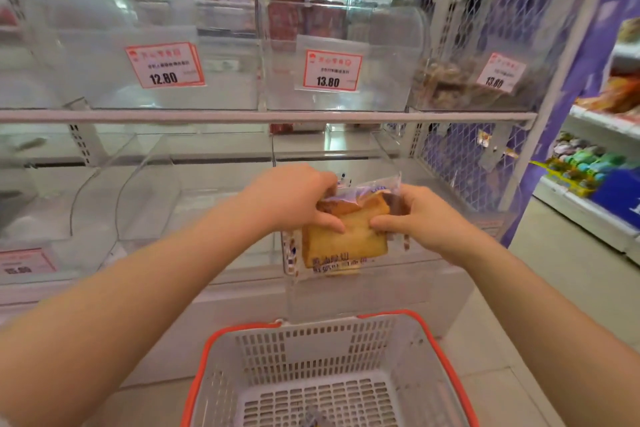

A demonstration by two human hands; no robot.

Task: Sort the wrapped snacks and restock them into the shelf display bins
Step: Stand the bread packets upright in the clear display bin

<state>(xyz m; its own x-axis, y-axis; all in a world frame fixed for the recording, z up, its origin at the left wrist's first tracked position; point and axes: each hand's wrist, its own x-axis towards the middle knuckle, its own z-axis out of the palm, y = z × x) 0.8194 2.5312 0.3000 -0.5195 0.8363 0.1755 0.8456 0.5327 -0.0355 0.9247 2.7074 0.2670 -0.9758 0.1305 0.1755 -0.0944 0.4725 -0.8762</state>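
Nearest the camera, a grey perforated plastic shopping basket with an orange rim (pixel 446 367) sits low in view, its near side cut off by the bottom edge; something small and dark on its floor is too blurred to identify. Above it, both hands hold clear-wrapped golden-brown bread slices (pixel 344 239) in front of the lower row of clear acrylic display bins (pixel 207 184). The left hand (pixel 294 199) curls over the pack's upper left, thumb pressed on the front; the right hand (pixel 414 215) grips the upper right, thumb meeting the other near the middle. More than one pack seems stacked, but how many cannot be told. Printed text on the wrapper is unreadable. On the upper bins, red-bordered price tags read 12.80 (pixel 165 64) and 13.80 (pixel 331 70); a third tag (pixel 498 73) at right is smeared. Brown snacks (pixel 446 80) in the right upper bin are blurred.
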